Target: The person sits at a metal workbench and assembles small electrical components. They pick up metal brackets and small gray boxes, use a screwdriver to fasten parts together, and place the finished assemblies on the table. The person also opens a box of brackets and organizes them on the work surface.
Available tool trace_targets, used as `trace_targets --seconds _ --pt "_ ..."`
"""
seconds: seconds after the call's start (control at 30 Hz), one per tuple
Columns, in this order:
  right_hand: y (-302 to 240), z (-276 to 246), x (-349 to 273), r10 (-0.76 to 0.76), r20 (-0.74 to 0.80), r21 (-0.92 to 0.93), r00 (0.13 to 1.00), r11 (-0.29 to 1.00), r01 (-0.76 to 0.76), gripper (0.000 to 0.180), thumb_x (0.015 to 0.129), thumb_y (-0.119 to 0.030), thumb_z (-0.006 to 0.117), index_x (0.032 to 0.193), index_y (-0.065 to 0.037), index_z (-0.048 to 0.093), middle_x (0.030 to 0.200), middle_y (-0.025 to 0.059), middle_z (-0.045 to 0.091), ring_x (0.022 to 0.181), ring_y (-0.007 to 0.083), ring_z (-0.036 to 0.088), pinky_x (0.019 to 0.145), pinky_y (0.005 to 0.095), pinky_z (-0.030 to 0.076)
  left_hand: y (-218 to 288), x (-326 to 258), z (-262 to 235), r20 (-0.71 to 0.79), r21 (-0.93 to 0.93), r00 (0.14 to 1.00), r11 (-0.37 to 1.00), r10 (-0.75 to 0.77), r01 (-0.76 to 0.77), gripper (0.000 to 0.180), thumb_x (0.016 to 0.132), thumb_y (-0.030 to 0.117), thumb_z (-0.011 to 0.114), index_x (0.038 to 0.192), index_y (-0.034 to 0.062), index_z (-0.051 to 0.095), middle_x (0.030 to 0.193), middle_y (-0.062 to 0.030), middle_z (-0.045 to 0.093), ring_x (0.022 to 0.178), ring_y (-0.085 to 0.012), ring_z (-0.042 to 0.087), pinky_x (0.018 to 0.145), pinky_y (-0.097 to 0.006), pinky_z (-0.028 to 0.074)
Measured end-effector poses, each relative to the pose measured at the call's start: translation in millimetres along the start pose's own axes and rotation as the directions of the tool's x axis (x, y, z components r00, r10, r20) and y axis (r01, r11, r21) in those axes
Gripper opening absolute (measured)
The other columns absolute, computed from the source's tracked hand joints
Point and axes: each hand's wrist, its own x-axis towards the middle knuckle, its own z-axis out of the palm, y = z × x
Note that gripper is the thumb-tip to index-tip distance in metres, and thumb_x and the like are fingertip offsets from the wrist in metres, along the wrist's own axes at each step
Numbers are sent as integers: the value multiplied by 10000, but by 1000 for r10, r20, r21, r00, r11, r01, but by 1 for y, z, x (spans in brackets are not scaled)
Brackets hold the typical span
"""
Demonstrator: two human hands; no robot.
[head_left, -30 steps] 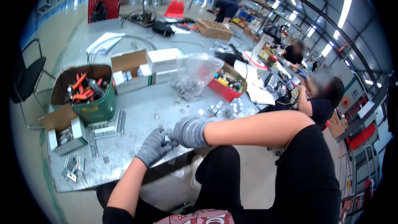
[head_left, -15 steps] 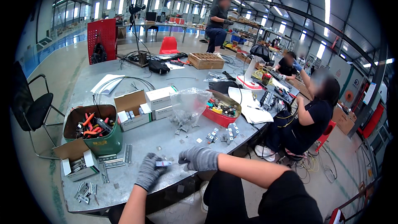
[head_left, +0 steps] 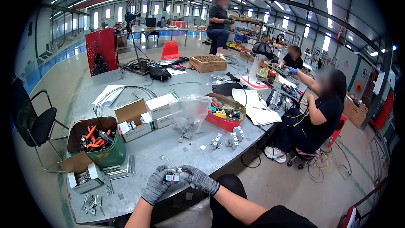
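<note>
Both my hands wear grey knit gloves and meet above the table's near edge. My left hand [head_left: 157, 185] grips a small white electrical module [head_left: 172, 177] with a red mark on its face. Close beside it, my right hand [head_left: 197, 179] is closed on a thin screwdriver [head_left: 171, 162], whose slim metal shaft slants up and left past the module. The glove hides most of its handle. I cannot tell whether the shaft touches the module. Several similar modules [head_left: 217, 142] stand on the table beyond my right hand.
On the left are a green bin of tools [head_left: 103, 154], an open parts box [head_left: 93, 179] and metal rail pieces [head_left: 131, 164]. A clear plastic bag [head_left: 185, 112], a red tin [head_left: 223, 123] and papers [head_left: 257, 109] lie farther back. A seated co-worker [head_left: 322, 118] works at the right.
My hands have come together. The module has turned so its red-marked face shows, and the screwdriver shaft now shows at my right hand. The view has shifted slightly.
</note>
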Motion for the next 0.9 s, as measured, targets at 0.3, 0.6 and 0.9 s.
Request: trace_targets --seconds 0.3,0.6,0.9 --pt "33 11 13 -264 -169 -138 950 960 242 654 780 -213 807 1312 -1 491 1119 89 614 992 137 568 876 273 483 10 -10 3 139 -587 971 773 -197 241 613 749 147 823 1264 45 507 1258 -115 533 1218 -240 512 1000 -371 466" --pt "32 16 15 -321 -157 -42 934 947 319 652 768 -205 815 1297 -18 484 1161 108 605 1055 162 563 961 306 464 8 -6 5 97 -787 951 562 -294 254 634 689 210 882 1218 51 571 1128 -72 624 1073 -199 600 944 -347 498" --pt "41 20 9 -265 -187 -135 946 961 242 612 805 -181 760 1322 13 497 1133 99 626 1017 151 577 897 297 482 -21 -16 22 37 -729 951 643 -307 235 749 670 198 905 1269 15 493 1147 -98 619 1054 -192 604 920 -334 509"
